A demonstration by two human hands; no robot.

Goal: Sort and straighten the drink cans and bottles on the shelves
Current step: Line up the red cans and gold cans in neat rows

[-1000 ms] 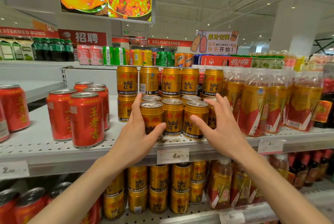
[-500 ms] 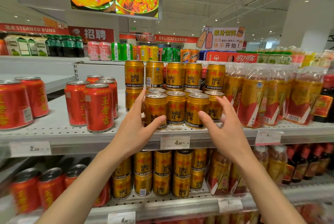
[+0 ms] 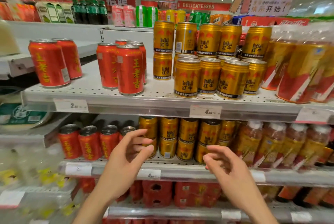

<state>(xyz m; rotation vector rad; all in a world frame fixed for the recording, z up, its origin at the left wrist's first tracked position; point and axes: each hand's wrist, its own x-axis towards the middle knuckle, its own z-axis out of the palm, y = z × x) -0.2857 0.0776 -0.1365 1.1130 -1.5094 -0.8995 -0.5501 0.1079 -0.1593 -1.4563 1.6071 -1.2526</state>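
Gold Red Bull cans (image 3: 209, 77) stand in rows on the upper shelf (image 3: 162, 109), with a second tier stacked behind them. Red herbal tea cans (image 3: 129, 71) stand in two loose groups to their left. On the shelf below, more gold cans (image 3: 188, 137) are stacked two high beside a row of red cans (image 3: 88, 142). My left hand (image 3: 126, 158) hovers open in front of the lower gold cans, fingers apart, holding nothing. My right hand (image 3: 226, 167) is open too, just before the lower shelf's edge, touching no can.
Wrapped amber drink bottles (image 3: 298, 72) fill the right of both shelves. Price tags (image 3: 205, 111) sit on the shelf rails. Red multipacks (image 3: 180, 193) lie on the bottom shelf. Mixed cans and dark bottles line a far shelf (image 3: 126, 15) behind.
Both hands have come off the front gold cans on the upper shelf and dropped to the level of the lower shelf. The view has tilted down and moved closer.
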